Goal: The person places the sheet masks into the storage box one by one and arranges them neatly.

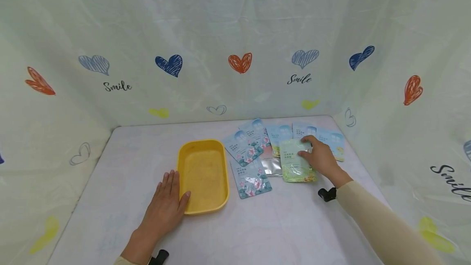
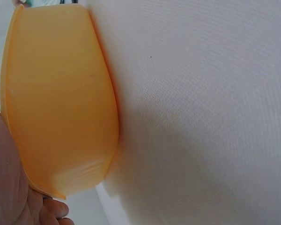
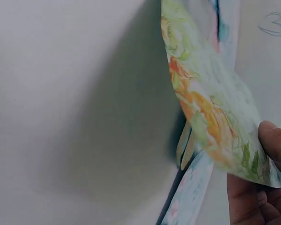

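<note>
On a white counter (image 1: 287, 232), the person's right hand (image 1: 324, 158) has its grip on a green floral sachet (image 1: 295, 165), pinching one edge, tilted above blue sachets (image 1: 253, 179) right of a yellow tray (image 1: 203, 175). The left hand (image 1: 163, 205), fingers straight, touches the tray's left rim.

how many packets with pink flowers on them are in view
3, all to the right of the yellow tray: the back packet, the middle packet just in front of it, and the front packet nearest the camera. More could be hidden underneath.
</note>
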`<control>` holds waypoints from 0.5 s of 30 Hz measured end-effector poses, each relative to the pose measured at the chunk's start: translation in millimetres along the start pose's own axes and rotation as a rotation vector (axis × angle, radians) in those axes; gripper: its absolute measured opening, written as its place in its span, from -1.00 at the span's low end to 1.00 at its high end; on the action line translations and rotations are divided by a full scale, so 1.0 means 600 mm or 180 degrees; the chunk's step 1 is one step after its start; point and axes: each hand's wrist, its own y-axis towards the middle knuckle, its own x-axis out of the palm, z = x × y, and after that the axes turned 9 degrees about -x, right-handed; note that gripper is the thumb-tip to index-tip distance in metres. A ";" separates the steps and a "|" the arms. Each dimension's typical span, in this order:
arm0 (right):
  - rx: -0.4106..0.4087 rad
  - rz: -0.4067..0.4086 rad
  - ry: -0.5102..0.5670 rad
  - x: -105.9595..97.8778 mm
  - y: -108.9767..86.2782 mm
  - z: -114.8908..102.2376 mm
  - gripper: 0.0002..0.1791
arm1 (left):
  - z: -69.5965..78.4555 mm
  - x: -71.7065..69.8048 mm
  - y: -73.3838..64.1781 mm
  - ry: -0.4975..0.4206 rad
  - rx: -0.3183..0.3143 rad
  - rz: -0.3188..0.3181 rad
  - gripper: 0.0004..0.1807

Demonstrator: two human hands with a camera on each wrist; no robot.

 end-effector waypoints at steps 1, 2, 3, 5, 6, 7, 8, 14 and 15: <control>0.0058 -0.0020 0.0068 -0.001 0.001 -0.001 -0.47 | 0.000 0.000 0.000 0.0000 -0.0005 -0.0009 -0.13; 0.0115 -0.0042 0.0134 -0.002 0.002 -0.001 -0.52 | 0.000 0.000 0.000 -0.0002 -0.0010 -0.0020 -0.13; 0.0168 -0.0071 0.0223 -0.001 0.004 0.000 -0.54 | 0.000 0.000 0.000 -0.0008 -0.0010 -0.0024 -0.13; 0.0232 -0.0137 0.0393 0.000 0.006 0.002 -0.55 | 0.000 0.000 -0.001 -0.0006 -0.0016 -0.0033 -0.13; 0.0265 -0.0179 0.0494 0.001 0.007 0.003 -0.53 | 0.000 0.000 -0.001 -0.0003 -0.0017 -0.0033 -0.13; 0.0301 -0.0222 0.0578 0.002 0.007 0.004 -0.52 | 0.000 0.000 -0.001 -0.0005 -0.0021 -0.0038 -0.13; 0.0327 -0.0266 0.0656 0.003 0.007 0.004 -0.50 | -0.001 0.001 -0.001 -0.0002 -0.0025 -0.0042 -0.13; 0.0443 -0.0357 0.1076 0.009 0.007 0.005 -0.46 | -0.001 0.002 0.001 -0.0008 -0.0009 -0.0037 -0.13; 0.0451 -0.0347 0.1141 0.010 0.007 0.005 -0.46 | -0.001 0.002 0.001 -0.0016 -0.0004 -0.0039 -0.13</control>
